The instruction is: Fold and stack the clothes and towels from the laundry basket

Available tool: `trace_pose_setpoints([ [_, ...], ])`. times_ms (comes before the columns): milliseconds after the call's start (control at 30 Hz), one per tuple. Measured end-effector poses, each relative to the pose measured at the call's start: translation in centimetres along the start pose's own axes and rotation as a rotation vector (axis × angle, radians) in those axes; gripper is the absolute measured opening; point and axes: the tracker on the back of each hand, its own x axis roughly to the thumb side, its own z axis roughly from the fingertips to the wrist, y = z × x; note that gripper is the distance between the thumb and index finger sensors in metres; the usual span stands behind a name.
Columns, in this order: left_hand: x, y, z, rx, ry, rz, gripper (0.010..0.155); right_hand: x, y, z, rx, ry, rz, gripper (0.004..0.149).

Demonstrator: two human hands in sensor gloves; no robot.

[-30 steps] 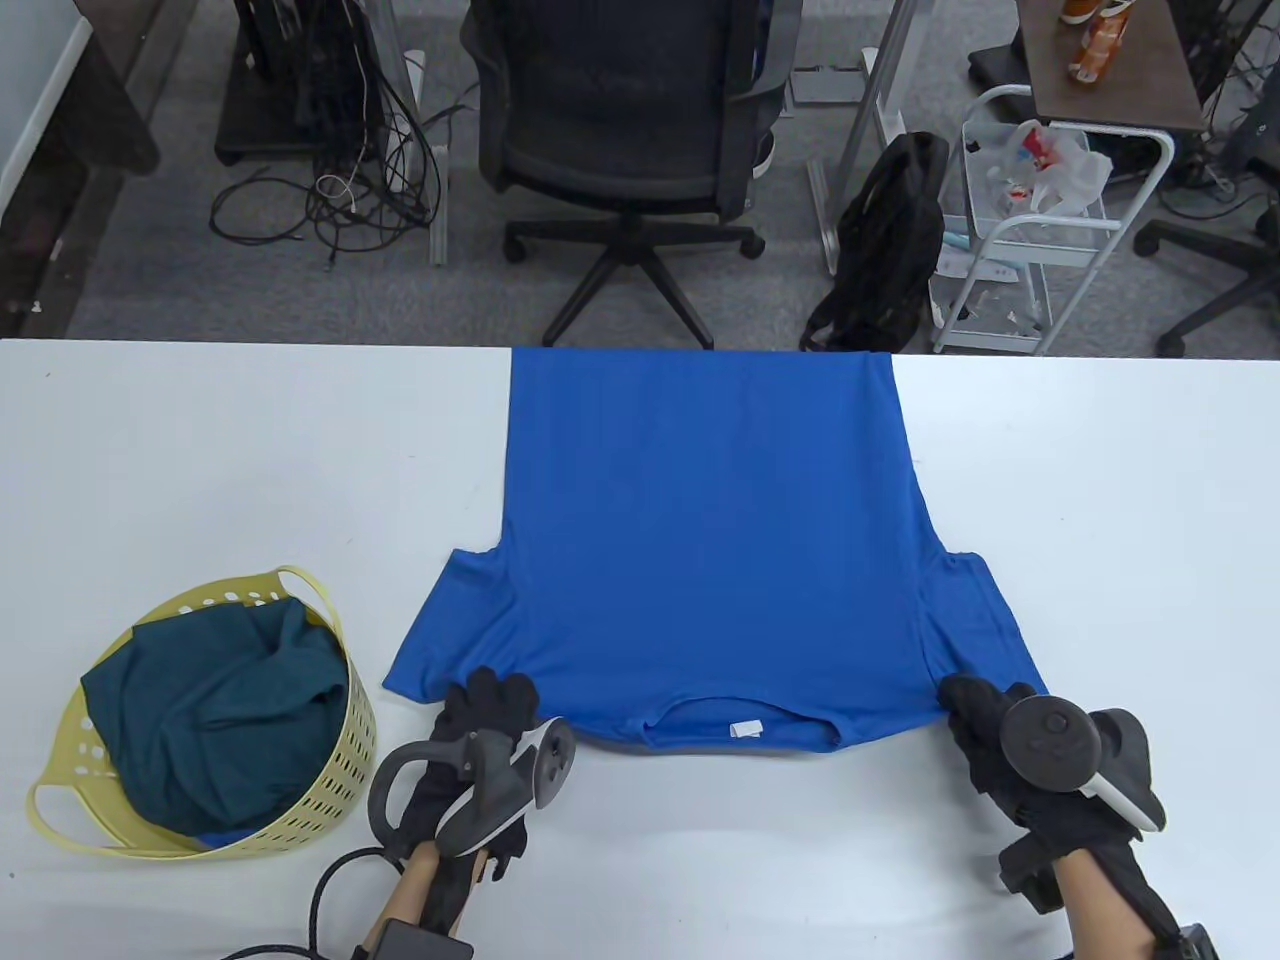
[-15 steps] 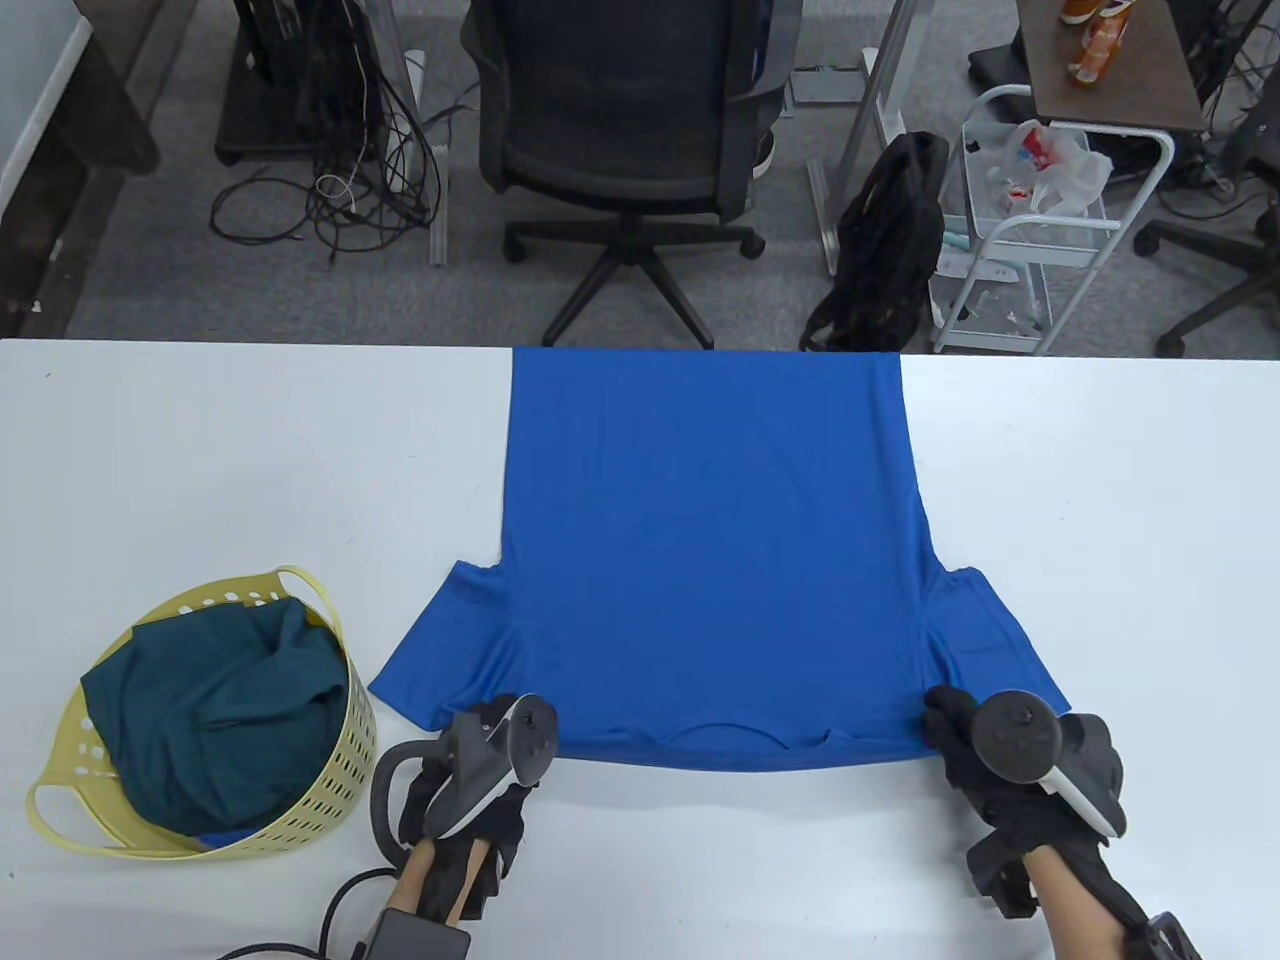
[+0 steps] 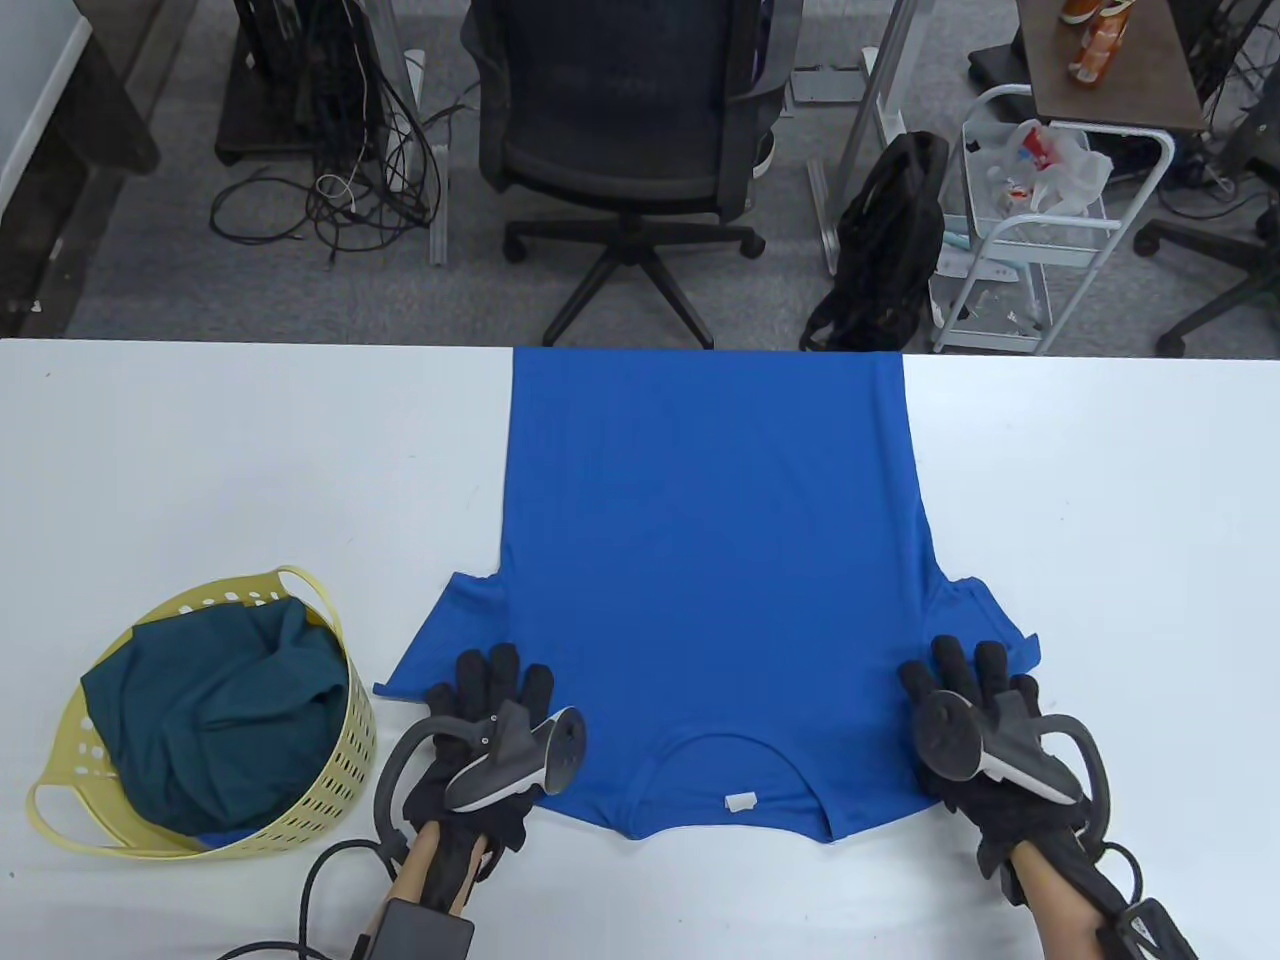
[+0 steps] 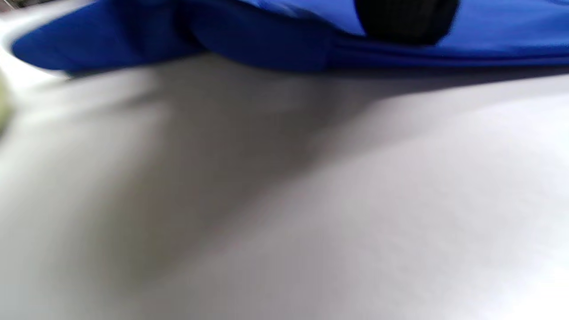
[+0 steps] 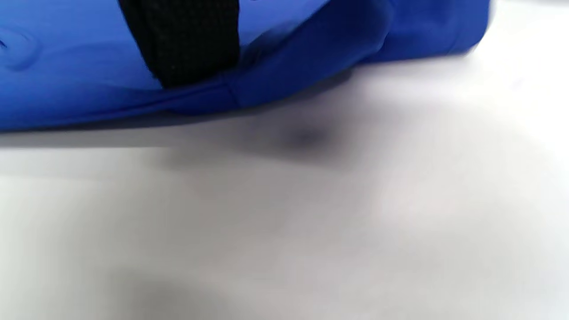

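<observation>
A blue T-shirt (image 3: 710,560) lies flat on the white table (image 3: 200,470), collar toward me, its hem hanging over the far edge. My left hand (image 3: 490,690) rests flat, fingers spread, on the shirt's left shoulder. My right hand (image 3: 965,680) rests flat, fingers spread, on the right shoulder. Both wrist views are blurred; each shows a black gloved finger lying on blue fabric, in the left wrist view (image 4: 406,20) and the right wrist view (image 5: 182,40). A yellow laundry basket (image 3: 300,810) at the front left holds a dark teal garment (image 3: 220,700).
The table's far edge runs behind the shirt. Beyond it stand an office chair (image 3: 620,130), a black bag (image 3: 890,240) and a white cart (image 3: 1040,220). Black cables (image 3: 320,890) trail from my left wrist near the front edge.
Both hands pulled the shirt's shoulders toward me, then let go and now lie flat and spread on them. The collar now lies flat with its white label showing.
</observation>
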Motion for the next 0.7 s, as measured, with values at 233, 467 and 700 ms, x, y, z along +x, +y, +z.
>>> trace_pose_setpoints([
  [233, -1.0, -0.4, 0.1, -0.143, 0.051, 0.095, 0.102, -2.5, 0.7, -0.4, 0.125, 0.103, -0.121, 0.107],
  [467, -0.5, -0.5, 0.8, -0.16, 0.06, 0.046, 0.111, -1.5, 0.7, 0.3, 0.125, 0.113, -0.014, 0.114],
  [700, 0.4, -0.3, 1.5, -0.156, 0.095, -0.05, 0.116, -0.4, 0.8, 0.9, 0.113, 0.101, 0.084, 0.118],
])
